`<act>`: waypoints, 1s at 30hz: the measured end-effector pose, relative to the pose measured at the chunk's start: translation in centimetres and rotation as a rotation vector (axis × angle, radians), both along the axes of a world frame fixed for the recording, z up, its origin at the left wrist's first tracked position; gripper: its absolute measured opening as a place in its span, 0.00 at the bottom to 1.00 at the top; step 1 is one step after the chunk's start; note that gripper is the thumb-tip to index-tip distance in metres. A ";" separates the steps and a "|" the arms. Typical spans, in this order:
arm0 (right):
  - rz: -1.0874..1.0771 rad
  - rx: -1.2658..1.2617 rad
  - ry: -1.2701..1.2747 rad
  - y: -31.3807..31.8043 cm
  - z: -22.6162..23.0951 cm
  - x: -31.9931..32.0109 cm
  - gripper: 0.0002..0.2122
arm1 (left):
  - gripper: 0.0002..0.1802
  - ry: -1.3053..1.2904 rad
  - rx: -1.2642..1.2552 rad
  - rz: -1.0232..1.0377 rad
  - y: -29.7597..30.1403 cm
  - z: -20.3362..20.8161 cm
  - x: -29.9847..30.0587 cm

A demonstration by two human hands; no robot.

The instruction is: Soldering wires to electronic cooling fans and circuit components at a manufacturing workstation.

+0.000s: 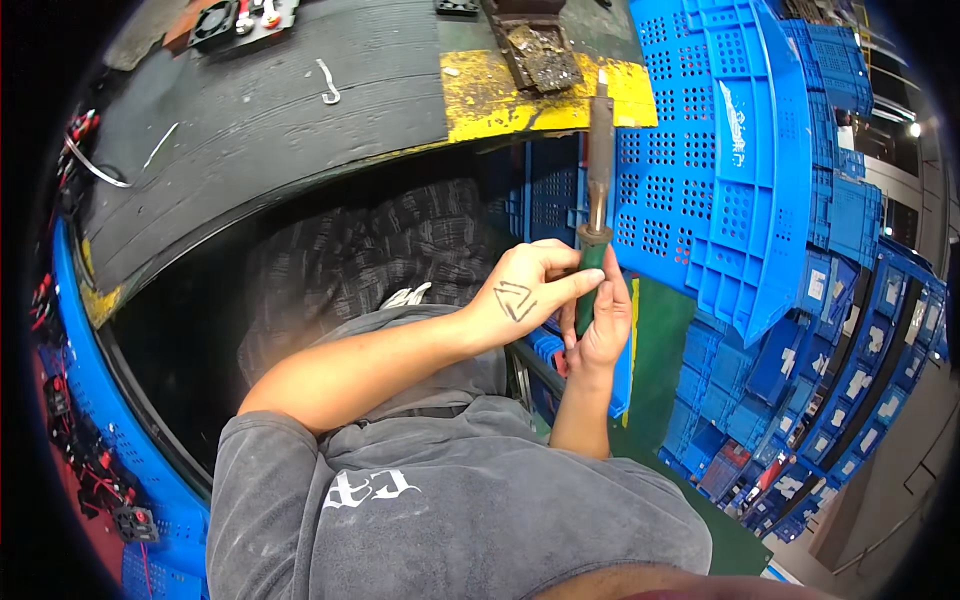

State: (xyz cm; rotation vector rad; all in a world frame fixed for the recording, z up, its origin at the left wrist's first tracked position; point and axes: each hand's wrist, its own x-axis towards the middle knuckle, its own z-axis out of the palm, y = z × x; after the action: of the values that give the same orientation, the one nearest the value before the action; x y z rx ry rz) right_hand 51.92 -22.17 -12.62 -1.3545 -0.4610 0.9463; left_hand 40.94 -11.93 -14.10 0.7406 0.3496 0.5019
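Observation:
A soldering iron (600, 150) with a green handle stands nearly upright in front of me, its tip pointing toward the far side, by the bench's yellow corner. My left hand (530, 290) is closed round the upper part of the handle, thumb laid across it; a dark triangle is drawn on its back. Lower on the same handle, my right hand (605, 325) wraps its fingers round the grip. Beyond the iron's tip sits a brown metal tray (538, 50) crusted with residue. Where the iron's cord runs cannot be made out.
On the dark bench (250, 130) lie a bent wire (327, 82) and a thin silvery strand (160, 145). A small black fan (213, 25) is at its far left. Blue perforated crates (660, 150) rise close at right; blue bins (780, 370) fill racks beyond.

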 end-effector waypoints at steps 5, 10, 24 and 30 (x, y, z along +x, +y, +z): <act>0.074 0.146 -0.156 -1.0 -1.0 -0.9 0.24 | 0.12 0.131 0.111 -0.035 0.2 1.7 -2.2; 0.159 -0.006 -1.054 0.0 0.8 -1.5 0.15 | 0.14 0.219 0.475 0.281 -0.3 1.5 -3.4; 0.020 0.606 -1.201 8.5 1.7 -7.9 0.12 | 0.31 0.474 1.171 0.519 0.9 8.8 -11.9; 0.153 0.728 -0.871 13.4 0.2 -11.0 0.09 | 0.10 0.929 1.414 0.743 8.7 8.9 -20.5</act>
State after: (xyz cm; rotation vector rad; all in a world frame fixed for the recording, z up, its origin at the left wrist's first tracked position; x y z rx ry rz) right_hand 40.92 -8.74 -12.39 -0.9892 -1.4296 0.1872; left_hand 20.48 -3.23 -5.24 2.2677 1.2035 1.1066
